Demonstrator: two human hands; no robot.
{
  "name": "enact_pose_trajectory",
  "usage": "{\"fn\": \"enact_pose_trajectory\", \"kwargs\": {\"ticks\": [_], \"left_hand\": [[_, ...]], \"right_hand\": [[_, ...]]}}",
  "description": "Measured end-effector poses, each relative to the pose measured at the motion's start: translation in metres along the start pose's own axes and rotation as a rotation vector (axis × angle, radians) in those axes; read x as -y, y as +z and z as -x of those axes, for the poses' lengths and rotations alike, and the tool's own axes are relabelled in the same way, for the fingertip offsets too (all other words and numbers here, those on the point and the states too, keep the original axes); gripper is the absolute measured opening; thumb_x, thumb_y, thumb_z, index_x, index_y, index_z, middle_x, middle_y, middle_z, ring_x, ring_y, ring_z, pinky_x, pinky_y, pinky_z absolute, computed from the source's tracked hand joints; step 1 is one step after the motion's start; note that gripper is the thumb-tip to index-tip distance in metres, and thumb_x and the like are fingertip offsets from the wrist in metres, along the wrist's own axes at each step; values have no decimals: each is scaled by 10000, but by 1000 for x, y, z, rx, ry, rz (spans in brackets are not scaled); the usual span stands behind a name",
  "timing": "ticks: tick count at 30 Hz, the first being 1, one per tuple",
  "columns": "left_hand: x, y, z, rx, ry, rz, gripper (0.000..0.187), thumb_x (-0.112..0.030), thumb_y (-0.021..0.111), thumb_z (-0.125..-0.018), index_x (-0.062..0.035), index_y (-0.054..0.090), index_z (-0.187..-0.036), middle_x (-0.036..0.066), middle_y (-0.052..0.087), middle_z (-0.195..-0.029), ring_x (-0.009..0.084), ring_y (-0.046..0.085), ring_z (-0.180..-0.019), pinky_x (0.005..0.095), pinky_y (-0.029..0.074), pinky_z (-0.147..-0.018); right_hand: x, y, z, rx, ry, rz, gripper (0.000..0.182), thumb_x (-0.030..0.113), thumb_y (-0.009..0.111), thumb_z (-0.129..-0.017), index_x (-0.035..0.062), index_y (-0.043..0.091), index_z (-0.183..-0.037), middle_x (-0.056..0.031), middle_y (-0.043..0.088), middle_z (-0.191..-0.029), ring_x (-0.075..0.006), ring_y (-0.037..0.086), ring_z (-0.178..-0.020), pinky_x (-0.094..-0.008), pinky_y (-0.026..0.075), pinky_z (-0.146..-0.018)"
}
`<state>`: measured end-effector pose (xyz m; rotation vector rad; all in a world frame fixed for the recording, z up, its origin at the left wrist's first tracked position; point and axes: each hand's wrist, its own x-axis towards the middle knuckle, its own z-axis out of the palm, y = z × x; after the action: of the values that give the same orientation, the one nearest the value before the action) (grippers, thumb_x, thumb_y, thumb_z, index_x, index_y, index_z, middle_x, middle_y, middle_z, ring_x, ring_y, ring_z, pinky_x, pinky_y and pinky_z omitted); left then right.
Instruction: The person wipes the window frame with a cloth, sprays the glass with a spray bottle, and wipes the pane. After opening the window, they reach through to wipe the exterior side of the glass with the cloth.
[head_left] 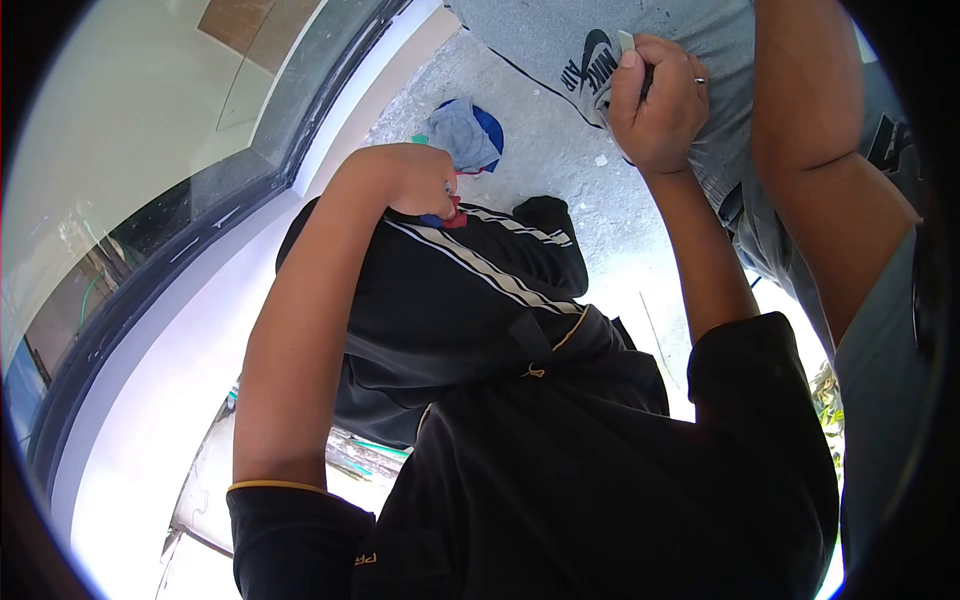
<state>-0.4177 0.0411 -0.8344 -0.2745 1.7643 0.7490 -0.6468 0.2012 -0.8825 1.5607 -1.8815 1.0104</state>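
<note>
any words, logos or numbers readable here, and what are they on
"NIKE", with a black swoosh: on the grey fabric with thin black edging.
"AIR": on the same grey fabric, beside "NIKE".
Small orange lettering on the black short-sleeved shirt: too small and partial to read surely.
No numbers can be made out.

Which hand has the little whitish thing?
The right hand, by the NIKE AIR lettering, pinches that whitish piece; the left hand instead has a red-and-blue thing.
</note>
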Motion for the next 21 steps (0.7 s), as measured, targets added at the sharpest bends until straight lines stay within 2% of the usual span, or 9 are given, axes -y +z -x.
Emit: {"fn": "enact_pose_trajectory", "kwargs": {"ticks": [3, 6, 8, 9, 12, 13, 15, 18, 21], "left_hand": [[-14, 1, -29, 56, 88, -25, 391, -339, 682, -872, -45, 738, -1123, 188, 727, -1066, 349, 689, -987, 416, 521, -866], [0, 45, -106, 62, 64, -101, 274, -254, 649, -857, -39, 760, -984, 178, 741, -971, 375, 694, -931, 450, 531, -813], [3, 52, -107, -30, 155, -12, 296, -274, 630, -897, -18, 747, -990, 199, 734, -997, 389, 690, -950, 460, 527, -828], [7, 50, -106, -81, 202, 22, 310, -283, 620, -917, -8, 740, -993, 209, 731, -1010, 396, 688, -960, 465, 525, -836], [26, 29, -92, -476, 27, 203, 371, -337, 586, -977, -7, 690, -1111, 233, 706, -1095, 394, 673, -1029, 456, 502, -886], [25, 19, -82, -563, 1, 335, 397, -364, 540, -1016, -1, 684, -1091, 261, 688, -1113, 406, 660, -1044, 463, 492, -897], [24, 21, -76, -700, 67, 401, 441, -421, 551, -1010, -10, 686, -1096, 251, 694, -1081, 368, 671, -1017, 436, 490, -894], [-7, 9, -54, -347, 7, 586, 468, -467, 581, -988, -43, 697, -1149, 197, 710, -1039, 308, 673, -977, 396, 486, -892], [-20, 29, -51, 116, 304, 254, 448, -465, 623, -961, -85, 708, -1183, 132, 715, -1014, 250, 659, -944, 355, 476, -878]], "right_hand": [[2, -3, 1, 24, 30, -21, 105, 165, 624, -939, 70, 606, -979, -71, 688, -917, -243, 647, -793, -384, 460, -796], [4, -6, 1, 47, 62, -41, 100, 152, 627, -934, 68, 605, -984, -73, 688, -928, -251, 645, -799, -385, 458, -793], [5, -5, 1, 49, 44, -32, 99, 150, 627, -932, 67, 605, -982, -72, 688, -926, -255, 645, -796, -384, 456, -791], [3, -4, -1, 41, 34, -18, 98, 149, 627, -932, 67, 605, -982, -72, 688, -926, -256, 645, -795, -384, 456, -790], [2, -2, -1, 17, 18, -12, 94, 150, 625, -932, 69, 607, -976, -68, 686, -914, -252, 646, -786, -382, 458, -792], [3, 0, -1, 6, 10, -15, 92, 151, 625, -931, 70, 609, -972, -67, 685, -910, -250, 646, -784, -381, 459, -791], [2, 1, -1, -8, -3, -26, 89, 153, 625, -929, 72, 612, -963, -64, 682, -902, -245, 646, -779, -378, 461, -789], [-2, 3, 1, -19, -27, -3, 86, 158, 629, -925, 77, 617, -951, -63, 680, -897, -238, 647, -781, -378, 465, -782], [-4, 4, 2, -40, -65, 14, 95, 165, 636, -921, 78, 618, -954, -63, 680, -895, -237, 649, -781, -379, 466, -778]]}}
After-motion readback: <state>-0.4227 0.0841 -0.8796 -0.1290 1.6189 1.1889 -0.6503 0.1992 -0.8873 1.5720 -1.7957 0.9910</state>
